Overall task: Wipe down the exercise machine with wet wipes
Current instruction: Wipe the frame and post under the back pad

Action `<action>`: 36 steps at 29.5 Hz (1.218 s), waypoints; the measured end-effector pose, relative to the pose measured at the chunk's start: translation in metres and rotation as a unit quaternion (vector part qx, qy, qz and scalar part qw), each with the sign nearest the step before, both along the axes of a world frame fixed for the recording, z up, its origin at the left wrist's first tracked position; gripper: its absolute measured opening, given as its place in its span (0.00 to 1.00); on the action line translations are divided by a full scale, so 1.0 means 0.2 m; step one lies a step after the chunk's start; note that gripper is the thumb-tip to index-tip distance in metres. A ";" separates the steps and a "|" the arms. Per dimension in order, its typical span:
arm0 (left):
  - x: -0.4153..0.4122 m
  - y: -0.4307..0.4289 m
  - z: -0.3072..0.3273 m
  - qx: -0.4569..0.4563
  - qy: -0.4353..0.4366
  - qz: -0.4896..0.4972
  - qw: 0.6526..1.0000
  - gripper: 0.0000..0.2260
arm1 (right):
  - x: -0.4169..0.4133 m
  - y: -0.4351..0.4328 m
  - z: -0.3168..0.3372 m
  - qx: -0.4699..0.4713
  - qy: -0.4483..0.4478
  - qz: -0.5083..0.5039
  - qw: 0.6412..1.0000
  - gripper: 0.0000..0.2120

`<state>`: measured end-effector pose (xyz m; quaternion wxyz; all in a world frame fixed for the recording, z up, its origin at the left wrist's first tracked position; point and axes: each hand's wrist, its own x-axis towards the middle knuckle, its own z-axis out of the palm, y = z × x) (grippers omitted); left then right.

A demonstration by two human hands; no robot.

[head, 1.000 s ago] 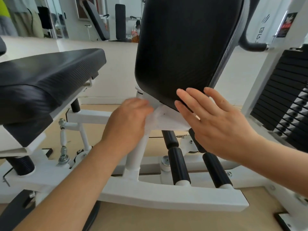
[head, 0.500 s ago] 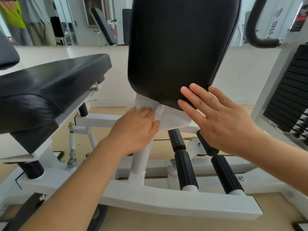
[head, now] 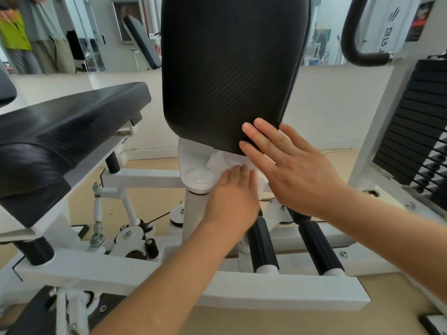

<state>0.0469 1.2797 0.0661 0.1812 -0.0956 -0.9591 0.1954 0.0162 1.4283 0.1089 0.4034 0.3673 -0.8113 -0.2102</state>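
Observation:
A white exercise machine stands before me with an upright black back pad on a white bracket. My left hand presses a white wet wipe flat against the bracket just under the pad's lower edge, fingers straight. My right hand lies open with fingers spread, touching the pad's lower right corner. The wipe is partly hidden under my left fingers.
A black padded seat juts out at the left. A black weight stack in a white frame rises at the right, with a black curved handle above. Two black rollers and a white base beam lie below. People stand far left.
My left hand has slid the wipe to the right along the bracket, from its left side to under the pad's right part. My right hand stays at the pad's lower corner.

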 end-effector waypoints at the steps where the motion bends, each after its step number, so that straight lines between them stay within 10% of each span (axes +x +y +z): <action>1: 0.04 -0.07 -0.01 0.016 0.027 -0.017 0.999 0.22 | -0.01 0.01 0.01 0.003 -0.001 -0.004 1.000 0.29; 8: 0.18 -0.33 -0.05 0.076 0.137 0.011 0.988 0.21 | 0.02 -0.03 -0.01 -0.022 0.053 -0.014 0.998 0.27; 36: 0.19 -0.31 0.01 0.126 0.071 -0.087 0.986 0.20 | 0.06 0.08 0.10 0.035 0.054 0.052 0.997 0.24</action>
